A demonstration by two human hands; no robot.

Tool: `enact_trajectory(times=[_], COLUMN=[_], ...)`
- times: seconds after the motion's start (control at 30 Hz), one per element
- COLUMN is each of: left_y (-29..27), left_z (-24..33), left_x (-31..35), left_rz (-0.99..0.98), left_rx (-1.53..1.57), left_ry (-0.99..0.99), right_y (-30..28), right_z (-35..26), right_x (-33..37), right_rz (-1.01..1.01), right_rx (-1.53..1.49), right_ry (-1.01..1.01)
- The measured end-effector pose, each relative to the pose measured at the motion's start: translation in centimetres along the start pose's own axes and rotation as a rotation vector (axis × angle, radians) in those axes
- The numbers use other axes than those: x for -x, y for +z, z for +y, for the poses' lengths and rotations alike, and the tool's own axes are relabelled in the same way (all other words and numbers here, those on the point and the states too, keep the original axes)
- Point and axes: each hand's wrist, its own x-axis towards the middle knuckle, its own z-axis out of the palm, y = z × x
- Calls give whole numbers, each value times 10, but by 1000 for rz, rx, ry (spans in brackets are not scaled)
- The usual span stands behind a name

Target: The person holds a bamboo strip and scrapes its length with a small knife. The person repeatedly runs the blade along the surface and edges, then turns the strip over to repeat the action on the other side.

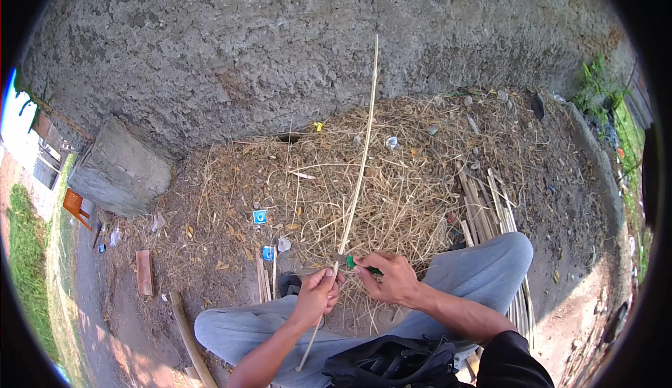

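A long, thin, pale strip that looks like split bamboo (362,157) runs from below my left hand up across the ground toward the wall. My left hand (316,295) is closed round its lower part, and its tail end pokes out beneath the fist. My right hand (390,276) grips a knife by its green handle (351,262). The short visible bit of blade (339,257) lies against the strip, just above my left hand. Most of the handle is hidden in my right fingers.
Curly shavings (392,206) cover the ground before a rough wall (280,52). Bundled strips (483,209) lie by my right knee, more slats (262,279) by my left leg. A concrete block (122,167), brick (144,273) and pole (190,339) are at left. A black bag (392,363) rests on my lap.
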Motion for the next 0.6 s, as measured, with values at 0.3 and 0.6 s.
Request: enact_trajectory(times=[0.3, 0.6], left_y=[1, 7], left_z=[-9, -2], left_x=[2, 8], left_rz=[41, 89], left_rx=[-121, -360], left_ry=[93, 271], right_y=[-2, -5], right_z=[-9, -9], right_x=[3, -1], right_rz=[5, 74], right_rx=[115, 274], right_ry=[-56, -175])
